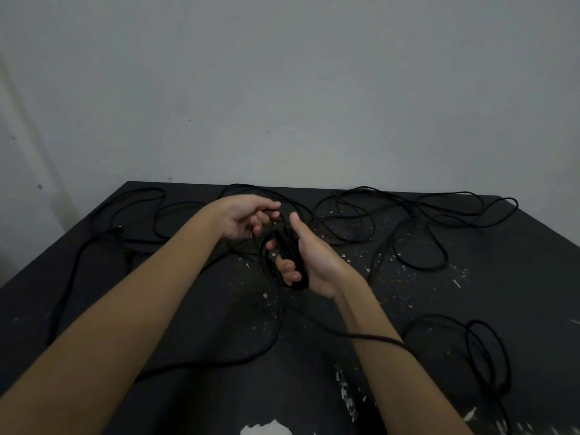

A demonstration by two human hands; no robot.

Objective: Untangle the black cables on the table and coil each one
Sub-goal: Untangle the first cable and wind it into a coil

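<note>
Gripping the coil point(285, 244), right hand point(317, 263) curled round it, left hand point(241, 218) pinched a strand point(276, 215); slack point(376, 338) over the forearm point(395, 365) could snag.

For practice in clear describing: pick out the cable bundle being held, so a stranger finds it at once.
Find the black table against the grey wall. Over its middle, the right hand grips a bundle of cable. Unlike the loose loops sprawled around, it is wound tight.

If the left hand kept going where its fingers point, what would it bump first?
Probably the right hand, gripping a coiled black cable bundle: the left hand, pinching a thin black cable strand, points sideways at its thumb. Depth is unclear.
</note>
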